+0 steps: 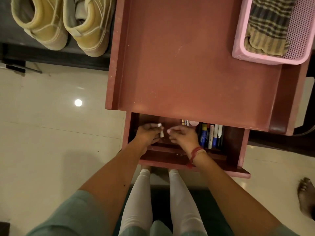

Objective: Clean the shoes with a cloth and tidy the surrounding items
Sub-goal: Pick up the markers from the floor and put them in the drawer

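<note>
Tabletop [187,65] over drawer [234,143]; shoes [85,31] cropped.

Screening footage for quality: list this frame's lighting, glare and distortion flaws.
Head view, all of it: warm, dim light; a round light reflection glares on the glossy cream floor tiles; the open reddish-brown wooden drawer sits in shadow, darkening the left hand and right hand inside; the wide-angle lens slants the reddish-brown table's sides and stretches the forearms.
</note>
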`<action>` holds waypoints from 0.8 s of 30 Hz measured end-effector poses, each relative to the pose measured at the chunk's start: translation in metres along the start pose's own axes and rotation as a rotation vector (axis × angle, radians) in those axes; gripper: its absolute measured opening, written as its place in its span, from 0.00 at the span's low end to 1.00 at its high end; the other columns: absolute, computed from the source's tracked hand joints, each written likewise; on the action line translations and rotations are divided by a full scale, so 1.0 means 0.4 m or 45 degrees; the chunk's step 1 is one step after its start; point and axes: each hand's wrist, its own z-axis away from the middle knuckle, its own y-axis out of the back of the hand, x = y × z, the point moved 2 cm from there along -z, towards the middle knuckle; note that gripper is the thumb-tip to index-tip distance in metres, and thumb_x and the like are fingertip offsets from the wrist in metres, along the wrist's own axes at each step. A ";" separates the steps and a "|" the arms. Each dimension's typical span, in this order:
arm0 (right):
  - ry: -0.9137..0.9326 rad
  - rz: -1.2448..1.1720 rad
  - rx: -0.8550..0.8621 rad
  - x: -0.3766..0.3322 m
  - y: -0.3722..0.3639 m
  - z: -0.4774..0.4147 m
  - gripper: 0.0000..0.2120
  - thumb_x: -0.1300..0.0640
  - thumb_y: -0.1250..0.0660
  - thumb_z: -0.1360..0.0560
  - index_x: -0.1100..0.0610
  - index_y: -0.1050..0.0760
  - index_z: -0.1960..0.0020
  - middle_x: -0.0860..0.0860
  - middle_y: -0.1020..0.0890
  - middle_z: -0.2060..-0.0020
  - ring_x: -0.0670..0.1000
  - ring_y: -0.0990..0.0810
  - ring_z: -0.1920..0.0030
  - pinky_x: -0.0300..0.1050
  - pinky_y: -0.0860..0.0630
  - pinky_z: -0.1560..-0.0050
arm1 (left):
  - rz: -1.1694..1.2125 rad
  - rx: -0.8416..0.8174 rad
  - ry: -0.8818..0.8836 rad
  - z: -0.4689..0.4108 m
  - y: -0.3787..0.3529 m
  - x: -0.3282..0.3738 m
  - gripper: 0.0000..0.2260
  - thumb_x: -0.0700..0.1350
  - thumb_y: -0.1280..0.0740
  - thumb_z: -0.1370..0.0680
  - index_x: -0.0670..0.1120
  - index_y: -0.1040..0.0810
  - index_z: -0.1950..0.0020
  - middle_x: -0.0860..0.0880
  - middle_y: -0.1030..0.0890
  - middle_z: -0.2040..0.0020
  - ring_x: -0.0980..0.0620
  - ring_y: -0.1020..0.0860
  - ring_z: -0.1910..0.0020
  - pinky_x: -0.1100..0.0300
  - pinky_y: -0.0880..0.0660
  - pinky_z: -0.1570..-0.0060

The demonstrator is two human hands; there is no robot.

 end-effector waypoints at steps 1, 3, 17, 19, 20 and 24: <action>0.020 -0.003 -0.106 0.002 -0.016 0.015 0.04 0.64 0.29 0.28 0.58 0.22 0.55 0.53 0.18 0.61 0.45 0.19 0.63 0.37 0.21 0.59 | 0.001 -0.019 -0.017 0.003 -0.004 0.005 0.06 0.39 0.30 0.24 0.43 0.21 0.47 0.44 0.17 0.50 0.50 0.18 0.53 0.63 0.21 0.57; 0.032 -0.010 -0.164 0.013 -0.031 0.027 0.07 0.65 0.29 0.29 0.59 0.21 0.51 0.53 0.18 0.59 0.48 0.19 0.58 0.39 0.21 0.56 | 0.002 -0.055 -0.029 0.002 -0.012 0.011 0.05 0.37 0.29 0.25 0.42 0.21 0.50 0.44 0.17 0.55 0.53 0.18 0.58 0.64 0.20 0.61; 0.138 0.639 0.450 -0.011 0.017 -0.099 0.11 0.56 0.29 0.29 0.63 0.18 0.51 0.59 0.16 0.51 0.58 0.19 0.48 0.47 0.24 0.46 | -0.030 -0.018 0.071 0.012 -0.005 0.027 0.12 0.46 0.36 0.20 0.46 0.25 0.36 0.46 0.20 0.41 0.50 0.22 0.43 0.55 0.26 0.43; 0.111 0.714 0.484 -0.013 0.011 -0.116 0.10 0.56 0.30 0.27 0.62 0.18 0.51 0.59 0.17 0.49 0.59 0.21 0.46 0.46 0.26 0.47 | -0.022 -0.006 0.069 0.012 0.000 0.022 0.12 0.45 0.37 0.19 0.46 0.25 0.35 0.46 0.21 0.39 0.48 0.22 0.41 0.55 0.27 0.42; 0.104 0.767 0.498 -0.011 0.009 -0.124 0.11 0.55 0.31 0.27 0.61 0.18 0.51 0.59 0.18 0.48 0.60 0.22 0.45 0.46 0.27 0.47 | -0.030 -0.015 0.071 0.011 0.002 0.018 0.13 0.45 0.38 0.18 0.46 0.25 0.35 0.46 0.21 0.38 0.48 0.22 0.40 0.54 0.27 0.41; 0.120 0.816 0.543 -0.010 0.011 -0.134 0.10 0.54 0.32 0.25 0.62 0.19 0.52 0.59 0.18 0.48 0.60 0.23 0.45 0.46 0.29 0.48 | -0.070 -0.053 0.034 0.016 0.020 -0.001 0.11 0.42 0.36 0.19 0.46 0.25 0.37 0.46 0.21 0.40 0.49 0.22 0.41 0.57 0.26 0.43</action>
